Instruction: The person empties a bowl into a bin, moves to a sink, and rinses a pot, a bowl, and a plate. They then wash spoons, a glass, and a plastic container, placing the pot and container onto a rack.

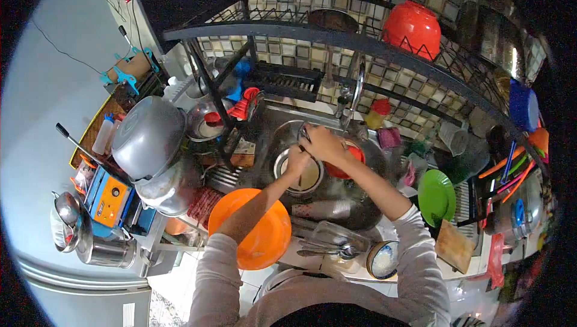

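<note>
Both hands meet above the sink point(368, 207), over a round metal pot point(277, 166) that sits in its left part with pale, cloudy liquid inside. The left arm reaches in from the sink's lower left, its forearm passing above a large orange basin point(258, 240) and slanting up and right to the left hand point(297, 161). That hand is over the upper part of the pot, its fingers bent inward; whether they are clamped on anything cannot be told.

The right arm comes from the sink's lower right, its forearm slanting up and left. The right hand point(321, 144) is slightly higher than the left, back of the hand upward, wrist fairly straight, with fingers curled together around a small dark thing point(305, 134) near the pot's top edge. The exact shape of this dark thing is too small to tell. Both sleeves are pushed up to around the elbows.

A red bowl point(356, 160) lies in the sink just right of the pot, partly under the right forearm. A stack of clear cups point(327, 209) lies on its side in the near part of the sink. The tap point(359, 90) rises behind the sink, while a green plate point(437, 196) stands to its right. A tray point(339, 234) with spoons is on the near side of the sink.
</note>
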Motion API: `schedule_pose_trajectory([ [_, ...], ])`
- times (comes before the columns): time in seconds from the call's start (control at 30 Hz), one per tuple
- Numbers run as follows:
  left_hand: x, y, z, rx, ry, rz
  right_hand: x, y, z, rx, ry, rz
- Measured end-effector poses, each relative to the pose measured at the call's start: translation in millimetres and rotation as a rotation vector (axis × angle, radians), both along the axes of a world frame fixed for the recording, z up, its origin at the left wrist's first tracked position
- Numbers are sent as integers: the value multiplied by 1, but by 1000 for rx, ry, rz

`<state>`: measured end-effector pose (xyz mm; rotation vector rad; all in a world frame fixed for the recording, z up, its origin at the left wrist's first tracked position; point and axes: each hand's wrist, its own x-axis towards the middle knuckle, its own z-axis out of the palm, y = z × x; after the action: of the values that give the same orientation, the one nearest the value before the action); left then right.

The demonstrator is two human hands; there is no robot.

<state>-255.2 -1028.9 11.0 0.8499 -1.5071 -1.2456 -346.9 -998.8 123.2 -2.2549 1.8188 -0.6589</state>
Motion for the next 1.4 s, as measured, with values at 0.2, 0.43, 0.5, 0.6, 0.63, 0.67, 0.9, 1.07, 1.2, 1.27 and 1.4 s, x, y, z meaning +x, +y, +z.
schedule_pose_trajectory([
  [0.2,43,-5,60,-109,77,-131,23,-36,47,395,-191,214],
  [0.43,72,-1,62,103,148,-228,26,-48,67,615,-279,372],
  [0.5,73,-3,61,131,95,-193,25,-51,63,566,-277,332],
  [0.6,72,-2,53,220,108,-57,20,-55,65,468,-266,257],
  [0.63,72,-2,45,279,169,42,17,-54,76,370,-236,235],
  [0.67,74,-4,37,420,267,104,14,-55,84,271,-206,213],
  [0.9,79,-3,5,363,401,-28,22,-68,96,-442,17,40],
  [1.07,76,3,11,375,462,18,55,-92,83,-539,196,15],
  [1.2,78,1,8,283,362,61,78,-112,68,-416,271,26],
  [1.27,79,0,12,285,387,55,83,-120,66,-460,206,36],
  [1.4,77,-3,9,297,484,63,95,-130,68,-383,24,-70],
])
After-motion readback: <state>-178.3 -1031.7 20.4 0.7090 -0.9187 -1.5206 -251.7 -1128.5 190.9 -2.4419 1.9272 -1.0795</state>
